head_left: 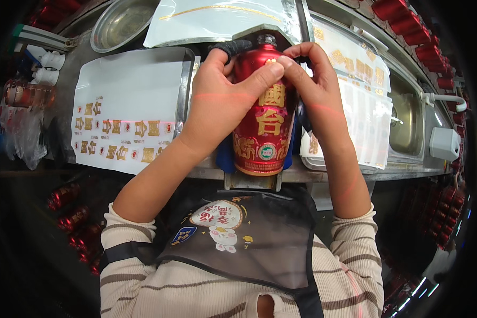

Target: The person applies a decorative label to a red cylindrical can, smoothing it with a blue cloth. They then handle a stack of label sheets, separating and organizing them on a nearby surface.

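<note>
A glossy red bottle (pixel 244 124) with gold characters and a gold patterned band lies in front of me, neck pointing away. Its bare, uncapped neck (pixel 267 40) reaches the far end of a metal holder. My left hand (pixel 220 87) wraps the bottle's left shoulder; dark coverings show on its fingers, and its thumb presses the front. From the other side my right hand (pixel 318 79) curls over the right shoulder, thumb tip beside the left thumb near the top gold character. What lies under the thumb tips is hidden. Blue padding (pixel 225 155) shows beneath the bottle.
At left, a white sheet of gold decals (pixel 127 79) lies on a tray. More decal sheets (pixel 363 119) are stacked at right, beside a metal sink (pixel 408 130). A metal bowl (pixel 123 25) stands far left. Red bottles (pixel 74 217) sit below the counter.
</note>
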`<action>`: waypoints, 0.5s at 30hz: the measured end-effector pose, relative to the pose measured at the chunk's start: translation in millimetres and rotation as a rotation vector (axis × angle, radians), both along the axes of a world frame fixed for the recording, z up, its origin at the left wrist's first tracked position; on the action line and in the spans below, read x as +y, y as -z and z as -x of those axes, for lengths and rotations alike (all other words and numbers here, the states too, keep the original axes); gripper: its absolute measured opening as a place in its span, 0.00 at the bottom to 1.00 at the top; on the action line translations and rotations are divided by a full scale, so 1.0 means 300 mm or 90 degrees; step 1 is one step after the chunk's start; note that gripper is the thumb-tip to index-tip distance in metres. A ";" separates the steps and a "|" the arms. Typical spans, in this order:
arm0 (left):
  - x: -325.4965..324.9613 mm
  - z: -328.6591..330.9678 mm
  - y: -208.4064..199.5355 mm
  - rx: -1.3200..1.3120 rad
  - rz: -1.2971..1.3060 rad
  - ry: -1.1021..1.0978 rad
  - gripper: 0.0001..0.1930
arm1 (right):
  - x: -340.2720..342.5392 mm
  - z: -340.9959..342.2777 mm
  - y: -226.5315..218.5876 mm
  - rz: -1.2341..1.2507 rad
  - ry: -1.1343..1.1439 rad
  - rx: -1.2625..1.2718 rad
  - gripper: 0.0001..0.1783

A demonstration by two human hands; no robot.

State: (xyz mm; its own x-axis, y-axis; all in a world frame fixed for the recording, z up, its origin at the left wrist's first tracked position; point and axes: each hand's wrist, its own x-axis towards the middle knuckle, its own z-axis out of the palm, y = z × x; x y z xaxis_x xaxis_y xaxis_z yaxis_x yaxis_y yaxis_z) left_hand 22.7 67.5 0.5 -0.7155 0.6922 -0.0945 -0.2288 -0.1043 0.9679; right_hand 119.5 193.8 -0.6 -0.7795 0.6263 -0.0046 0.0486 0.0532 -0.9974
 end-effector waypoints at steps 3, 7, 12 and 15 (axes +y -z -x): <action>-0.001 0.004 0.008 -0.004 -0.010 0.007 0.23 | 0.002 -0.007 0.004 0.000 0.000 0.006 0.17; -0.031 -0.031 0.019 -0.067 -0.052 -0.013 0.25 | -0.040 -0.063 -0.028 0.072 0.015 -0.015 0.21; -0.083 -0.052 0.057 -0.031 -0.054 0.045 0.31 | -0.093 -0.110 0.019 0.053 0.018 0.060 0.33; -0.092 -0.062 0.040 -0.038 -0.059 0.062 0.32 | -0.093 -0.121 0.007 0.085 -0.002 0.038 0.35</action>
State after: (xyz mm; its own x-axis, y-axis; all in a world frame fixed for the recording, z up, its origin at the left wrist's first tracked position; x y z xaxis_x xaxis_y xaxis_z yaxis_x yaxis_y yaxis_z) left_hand 41.3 39.9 -11.6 -0.6399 0.7655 -0.0674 -0.2995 -0.1677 0.9393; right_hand 155.9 166.0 -2.6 -0.7829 0.6207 -0.0414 -0.0103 -0.0794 -0.9968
